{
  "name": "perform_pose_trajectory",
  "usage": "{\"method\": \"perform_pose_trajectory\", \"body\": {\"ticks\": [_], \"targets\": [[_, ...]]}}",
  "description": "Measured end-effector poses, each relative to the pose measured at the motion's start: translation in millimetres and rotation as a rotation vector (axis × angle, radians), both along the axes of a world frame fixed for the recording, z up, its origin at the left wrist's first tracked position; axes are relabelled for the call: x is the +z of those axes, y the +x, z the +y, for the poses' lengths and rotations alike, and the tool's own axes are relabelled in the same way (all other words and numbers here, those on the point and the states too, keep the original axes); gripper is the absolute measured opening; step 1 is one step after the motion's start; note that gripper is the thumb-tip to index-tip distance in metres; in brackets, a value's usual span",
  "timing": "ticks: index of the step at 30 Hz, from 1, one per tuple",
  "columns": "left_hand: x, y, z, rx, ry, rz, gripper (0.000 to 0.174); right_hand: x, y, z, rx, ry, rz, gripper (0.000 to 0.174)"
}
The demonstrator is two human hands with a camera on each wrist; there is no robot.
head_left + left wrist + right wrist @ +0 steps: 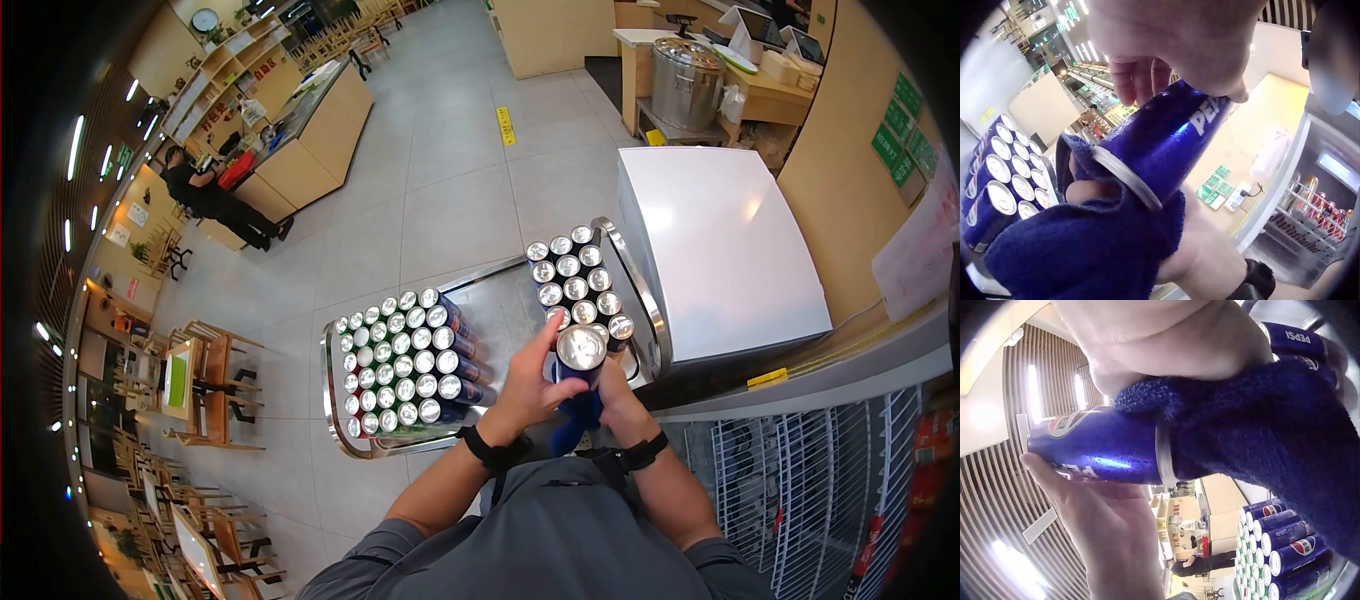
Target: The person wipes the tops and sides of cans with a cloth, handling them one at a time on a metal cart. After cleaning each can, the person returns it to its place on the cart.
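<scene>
A blue Pepsi can [582,348] is held up in front of the body, its silver end toward the head camera. My left hand [530,385] grips it, fingers and thumb around the side, as the can [1166,137] in the left wrist view shows. Opposite, my right hand [625,410] holds a dark blue fluffy cloth [1097,237] against the can's other end. Folds of the cloth [1254,419] hang loose from that hand and hide some of its fingers. Small droplets dot the can's side.
Under the hands stands a metal trolley [495,290] bearing a large block of cans [395,360] on the left and a smaller group [570,275] on the right. A white box-like cabinet [720,250] adjoins it. Wire racks [790,480] lie at lower right; a person [215,200] stands far left.
</scene>
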State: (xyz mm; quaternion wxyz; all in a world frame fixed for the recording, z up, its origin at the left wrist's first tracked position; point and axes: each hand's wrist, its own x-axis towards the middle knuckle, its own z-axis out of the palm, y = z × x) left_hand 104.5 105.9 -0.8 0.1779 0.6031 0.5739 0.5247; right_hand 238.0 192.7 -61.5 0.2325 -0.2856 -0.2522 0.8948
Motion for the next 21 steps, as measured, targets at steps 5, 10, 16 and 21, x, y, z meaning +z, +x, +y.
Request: {"method": "perform_pose_trajectory", "body": {"ticks": [5,10,16,21], "targets": [[-1.8,11.5,3.8,0.054,0.003,-0.317,0.073,-12.6,-6.2,0.7,-0.119,0.045,-0.111,0.033],[-11.4,31.6,13.1,0.148,0.119,-0.609,0.062,-5.2,-8.2,-10.3,-0.091,0.151,-0.086,0.036],[-34.2,19.5,15.8,0.277,0.002,-0.351,0.037,-15.1,-4.8,-10.5,-0.088,-0.087,0.092,0.045],[-41.2,10.5,10.2,0.219,-0.103,-0.424,0.043,6.2,6.0,-9.2,-0.079,-0.057,0.205,0.050]]}}
